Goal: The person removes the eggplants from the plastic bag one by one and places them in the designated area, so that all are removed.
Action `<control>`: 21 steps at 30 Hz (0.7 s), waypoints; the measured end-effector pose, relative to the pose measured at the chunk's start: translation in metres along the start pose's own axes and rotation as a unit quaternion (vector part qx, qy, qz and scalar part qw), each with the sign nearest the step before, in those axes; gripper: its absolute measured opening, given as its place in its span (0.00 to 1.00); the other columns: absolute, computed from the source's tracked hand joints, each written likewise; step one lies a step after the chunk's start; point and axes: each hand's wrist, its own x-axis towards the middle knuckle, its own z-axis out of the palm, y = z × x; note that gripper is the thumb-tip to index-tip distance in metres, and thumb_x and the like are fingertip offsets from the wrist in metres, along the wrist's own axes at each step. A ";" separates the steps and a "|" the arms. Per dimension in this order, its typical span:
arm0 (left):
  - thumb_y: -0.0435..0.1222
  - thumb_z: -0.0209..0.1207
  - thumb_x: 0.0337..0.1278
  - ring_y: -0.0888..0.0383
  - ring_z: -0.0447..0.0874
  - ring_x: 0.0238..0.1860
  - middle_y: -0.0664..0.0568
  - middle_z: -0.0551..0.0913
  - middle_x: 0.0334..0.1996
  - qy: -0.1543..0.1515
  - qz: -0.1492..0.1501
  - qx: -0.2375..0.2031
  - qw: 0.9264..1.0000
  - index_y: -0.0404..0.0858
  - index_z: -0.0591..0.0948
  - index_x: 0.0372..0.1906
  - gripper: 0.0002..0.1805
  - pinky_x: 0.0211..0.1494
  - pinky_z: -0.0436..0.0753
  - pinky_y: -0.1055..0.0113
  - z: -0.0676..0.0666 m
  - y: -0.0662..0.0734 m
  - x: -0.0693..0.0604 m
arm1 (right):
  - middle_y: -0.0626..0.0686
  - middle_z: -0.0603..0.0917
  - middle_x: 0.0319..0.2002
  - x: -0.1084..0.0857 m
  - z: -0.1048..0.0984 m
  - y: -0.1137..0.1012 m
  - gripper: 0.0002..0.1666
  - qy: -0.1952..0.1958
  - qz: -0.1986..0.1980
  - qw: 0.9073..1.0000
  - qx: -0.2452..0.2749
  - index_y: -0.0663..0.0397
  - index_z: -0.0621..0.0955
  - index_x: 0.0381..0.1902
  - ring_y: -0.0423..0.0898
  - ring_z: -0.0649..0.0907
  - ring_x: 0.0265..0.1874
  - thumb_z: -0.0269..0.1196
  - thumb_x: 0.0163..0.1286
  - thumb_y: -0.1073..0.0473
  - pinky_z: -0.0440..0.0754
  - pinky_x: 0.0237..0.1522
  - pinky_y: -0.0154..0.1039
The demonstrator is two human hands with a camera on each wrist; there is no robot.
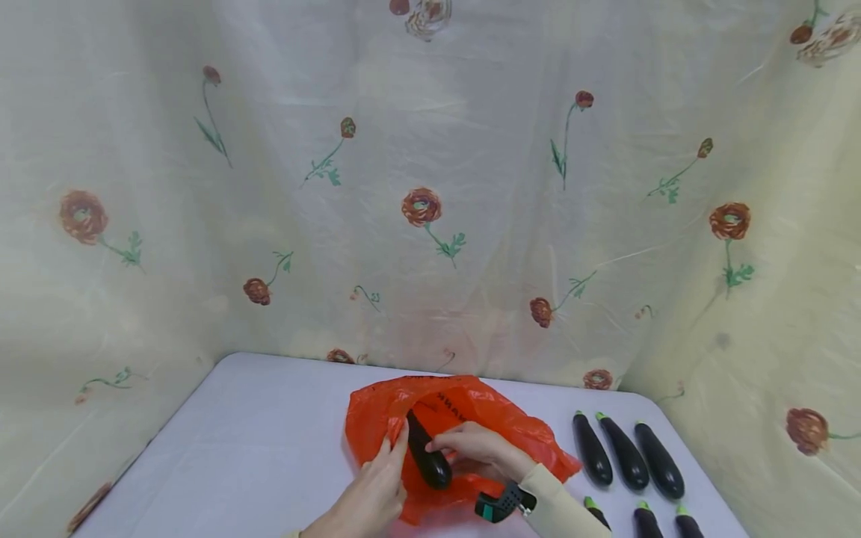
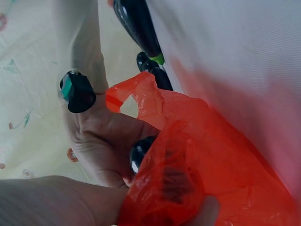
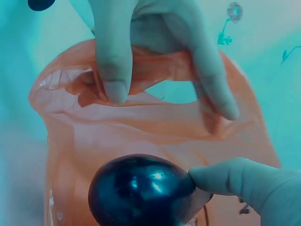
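An orange-red plastic bag [image 1: 514, 426] with dark print lies on the table, its mouth facing me. The left hand [image 1: 377, 486] pinches the bag's rim between thumb and fingers, near a handle hole in the right wrist view. A glossy dark eggplant [image 1: 430, 463] is held by the right hand [image 1: 477, 448] in the bag's mouth, its far end inside and its rounded end toward me. The right thumb [image 3: 225, 176] presses the eggplant's side in the right wrist view. From the left wrist, the bag hides most of the eggplant [image 2: 140, 153].
Several more eggplants with green tips lie in two rows on the right: a back one [image 1: 592, 452] and a front one [image 1: 646, 519] cut off by the frame. The white table [image 1: 255, 441] extends left of the bag. A flower-patterned curtain [image 1: 471, 157] surrounds its back and sides.
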 end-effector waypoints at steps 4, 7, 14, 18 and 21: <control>0.23 0.55 0.55 0.54 0.71 0.16 0.30 0.52 0.73 -0.002 -0.020 0.000 1.000 0.40 0.49 0.77 0.45 0.19 0.73 0.69 0.000 0.001 0.001 | 0.54 0.85 0.41 -0.007 -0.006 0.001 0.18 0.000 0.004 1.000 0.009 0.60 0.85 0.45 0.46 0.84 0.32 0.61 0.65 0.53 0.85 0.44 0.44; 0.23 0.55 0.55 0.53 0.74 0.18 0.29 0.53 0.73 -0.002 -0.020 0.003 1.000 0.37 0.51 0.76 0.44 0.21 0.76 0.67 0.000 0.000 0.002 | 0.54 0.85 0.41 -0.011 -0.009 0.003 0.17 0.006 0.014 1.000 0.015 0.60 0.85 0.44 0.47 0.83 0.32 0.61 0.64 0.54 0.85 0.44 0.44; 0.22 0.54 0.57 0.54 0.76 0.19 0.28 0.53 0.72 -0.015 -0.030 -0.020 0.999 0.38 0.51 0.76 0.43 0.26 0.81 0.68 0.001 -0.001 0.004 | 0.55 0.84 0.41 -0.022 -0.015 0.009 0.16 0.011 0.028 0.999 0.039 0.61 0.85 0.43 0.48 0.82 0.35 0.60 0.64 0.55 0.85 0.45 0.43; 0.23 0.55 0.57 0.52 0.81 0.28 0.27 0.54 0.71 -0.014 -0.029 -0.009 0.999 0.38 0.52 0.76 0.42 0.34 0.85 0.62 0.000 -0.001 0.006 | 0.55 0.83 0.41 -0.031 -0.019 0.010 0.17 0.012 0.030 0.998 0.048 0.60 0.85 0.43 0.48 0.81 0.35 0.60 0.64 0.54 0.85 0.44 0.42; 0.23 0.54 0.57 0.51 0.81 0.31 0.26 0.55 0.71 -0.008 -0.018 0.002 1.000 0.36 0.52 0.76 0.42 0.37 0.85 0.58 0.001 -0.002 0.005 | 0.55 0.83 0.42 -0.040 -0.023 0.012 0.18 0.008 0.027 0.998 0.056 0.61 0.83 0.46 0.47 0.81 0.35 0.59 0.65 0.55 0.84 0.44 0.42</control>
